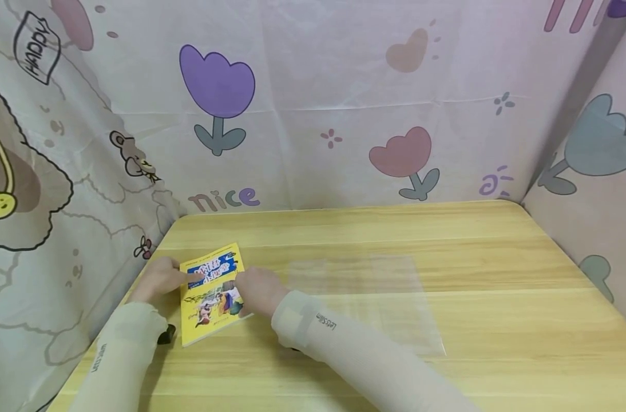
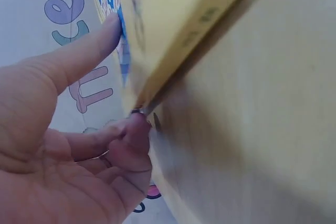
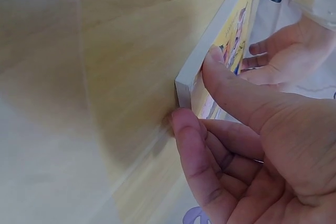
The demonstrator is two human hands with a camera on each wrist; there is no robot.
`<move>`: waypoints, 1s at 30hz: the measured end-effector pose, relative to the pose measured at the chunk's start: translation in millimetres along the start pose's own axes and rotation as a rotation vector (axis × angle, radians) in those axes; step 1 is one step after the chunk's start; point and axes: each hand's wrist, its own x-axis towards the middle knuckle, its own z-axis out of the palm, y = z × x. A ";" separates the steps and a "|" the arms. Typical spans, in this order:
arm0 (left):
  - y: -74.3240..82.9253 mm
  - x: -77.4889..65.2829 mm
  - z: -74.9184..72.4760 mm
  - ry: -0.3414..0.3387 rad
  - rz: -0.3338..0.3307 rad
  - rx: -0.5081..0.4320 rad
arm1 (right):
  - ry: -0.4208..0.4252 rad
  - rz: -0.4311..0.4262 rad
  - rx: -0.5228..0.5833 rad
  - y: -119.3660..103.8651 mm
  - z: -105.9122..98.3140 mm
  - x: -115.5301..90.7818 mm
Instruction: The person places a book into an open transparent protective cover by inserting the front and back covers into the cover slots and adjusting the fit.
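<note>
A yellow book (image 1: pixel 210 326) with a blue title band and cartoon figures lies on the left part of the table, slightly turned. My left hand (image 1: pixel 161 278) holds its left side, thumb laid on the cover and fingertips at the spine (image 2: pixel 197 32). On the opposite side my right hand (image 1: pixel 261 290) grips the page edge. In the right wrist view, the right thumb (image 3: pixel 226 80) presses on the cover while the index finger sits at the corner of the white page block (image 3: pixel 207 43).
A clear plastic sheet (image 1: pixel 395 309) lies flat on the wooden table (image 1: pixel 524 320), right of the book and partly behind my right forearm. Printed cloth (image 1: pixel 313 74) hangs along the table's back and both sides.
</note>
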 end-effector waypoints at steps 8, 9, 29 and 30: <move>-4.4 -2.5 -5.6 0.010 0.100 -0.121 | -0.013 0.003 0.046 3.0 1.5 1.6; -5.8 -3.0 -6.9 0.007 0.104 -0.129 | -0.013 0.002 0.048 3.3 2.1 1.8; -6.7 -17.6 -33.6 -0.137 0.167 -0.532 | -0.065 0.053 0.168 13.7 1.5 -0.3; -7.2 -17.8 -34.6 -0.143 0.185 -0.548 | -0.070 0.074 0.190 13.8 1.4 -0.5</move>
